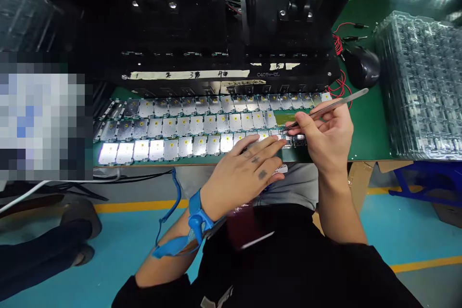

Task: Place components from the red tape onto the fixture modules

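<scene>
Three rows of small circuit boards with silver shield covers lie on the green bench, many marked with a yellow dot. My right hand pinches metal tweezers, their tips down at a board near the right end of the front row. My left hand lies palm down over the front row, fingers stretched out toward the tweezer tips, a blue wrist strap around its wrist. Part of a small white perforated piece shows beside its fingers; whether the hand touches it is unclear.
Behind the boards stands a black fixture with numbered tape. To the right are a black mouse, red wires and a tall stack of clear plastic trays. A person's legs and shoes show at lower left.
</scene>
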Action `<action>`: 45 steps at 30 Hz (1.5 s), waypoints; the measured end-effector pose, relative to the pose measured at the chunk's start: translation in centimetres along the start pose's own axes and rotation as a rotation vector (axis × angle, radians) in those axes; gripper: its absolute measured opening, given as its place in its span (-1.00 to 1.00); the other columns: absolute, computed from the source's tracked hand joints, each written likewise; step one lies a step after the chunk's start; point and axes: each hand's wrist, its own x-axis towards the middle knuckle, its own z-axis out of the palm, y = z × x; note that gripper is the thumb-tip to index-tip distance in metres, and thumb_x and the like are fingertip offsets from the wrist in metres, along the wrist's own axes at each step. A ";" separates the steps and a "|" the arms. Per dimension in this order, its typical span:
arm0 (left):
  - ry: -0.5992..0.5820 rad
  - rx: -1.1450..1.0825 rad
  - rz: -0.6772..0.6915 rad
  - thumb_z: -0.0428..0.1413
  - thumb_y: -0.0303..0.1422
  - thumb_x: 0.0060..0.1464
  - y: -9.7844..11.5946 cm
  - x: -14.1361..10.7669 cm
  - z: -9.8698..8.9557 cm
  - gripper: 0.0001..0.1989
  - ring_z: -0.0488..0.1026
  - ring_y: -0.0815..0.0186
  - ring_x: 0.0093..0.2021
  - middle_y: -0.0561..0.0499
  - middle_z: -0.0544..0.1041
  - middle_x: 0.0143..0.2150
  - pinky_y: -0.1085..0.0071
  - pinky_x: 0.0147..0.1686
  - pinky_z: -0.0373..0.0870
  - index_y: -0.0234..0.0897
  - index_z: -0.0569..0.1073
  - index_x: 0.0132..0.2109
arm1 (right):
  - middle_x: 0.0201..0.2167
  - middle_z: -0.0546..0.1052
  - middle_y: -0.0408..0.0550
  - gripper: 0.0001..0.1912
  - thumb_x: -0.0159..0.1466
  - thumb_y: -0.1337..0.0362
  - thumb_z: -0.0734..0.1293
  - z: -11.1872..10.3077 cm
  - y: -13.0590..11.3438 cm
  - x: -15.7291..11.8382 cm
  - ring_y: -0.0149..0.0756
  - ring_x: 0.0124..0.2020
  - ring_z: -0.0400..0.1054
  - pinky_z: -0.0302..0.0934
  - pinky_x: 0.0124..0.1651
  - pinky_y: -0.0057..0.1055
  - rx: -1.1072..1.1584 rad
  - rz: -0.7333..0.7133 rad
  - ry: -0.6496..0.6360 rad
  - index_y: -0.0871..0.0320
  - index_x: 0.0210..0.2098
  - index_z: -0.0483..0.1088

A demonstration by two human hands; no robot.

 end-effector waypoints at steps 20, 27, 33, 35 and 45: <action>0.005 -0.004 -0.016 0.02 -0.27 0.34 0.2 0.2 0.1 -0.77 0.46 0.16 0.19 -0.15 0.52 0.16 0.16 0.16 0.40 -0.33 0.49 -0.16 | -0.47 0.53 -0.29 -0.70 0.16 0.27 0.49 -0.2 -0.1 -0.2 -0.40 -0.49 0.53 0.46 -0.49 -0.55 -0.037 -0.030 -0.049 0.07 -0.31 0.25; 0.003 -0.015 -0.016 0.03 -0.27 0.33 0.3 0.1 0.0 -0.77 0.45 0.15 0.20 -0.16 0.52 0.16 0.16 0.17 0.40 -0.34 0.49 -0.15 | -0.46 0.56 -0.29 -0.75 0.18 0.33 0.46 -0.2 -0.5 -0.5 -0.40 -0.46 0.54 0.47 -0.45 -0.54 -0.012 -0.052 -0.068 0.07 -0.32 0.27; -0.005 -0.004 -0.019 0.02 -0.27 0.34 0.2 0.1 0.1 -0.77 0.44 0.16 0.21 -0.15 0.50 0.18 0.17 0.17 0.39 -0.33 0.49 -0.14 | -0.45 0.55 -0.28 -0.74 0.20 0.30 0.46 -0.3 -0.4 -0.5 -0.40 -0.45 0.54 0.49 -0.43 -0.51 -0.019 -0.043 -0.055 0.07 -0.30 0.25; -0.011 -0.006 -0.022 0.02 -0.27 0.34 0.2 0.1 0.1 -0.77 0.43 0.17 0.22 -0.16 0.50 0.18 0.17 0.17 0.38 -0.33 0.49 -0.14 | -0.46 0.55 -0.28 -0.73 0.19 0.28 0.46 -0.3 -0.3 -0.5 -0.39 -0.45 0.54 0.48 -0.45 -0.52 -0.030 -0.043 -0.055 0.07 -0.30 0.25; -0.025 -0.009 -0.022 0.02 -0.27 0.34 0.2 0.1 0.1 -0.77 0.44 0.16 0.21 -0.16 0.48 0.20 0.16 0.16 0.38 -0.33 0.48 -0.14 | -0.46 0.53 -0.30 -0.73 0.18 0.30 0.48 -0.4 -0.2 -0.5 -0.45 -0.48 0.52 0.49 -0.43 -0.57 -0.003 -0.053 -0.076 0.08 -0.30 0.26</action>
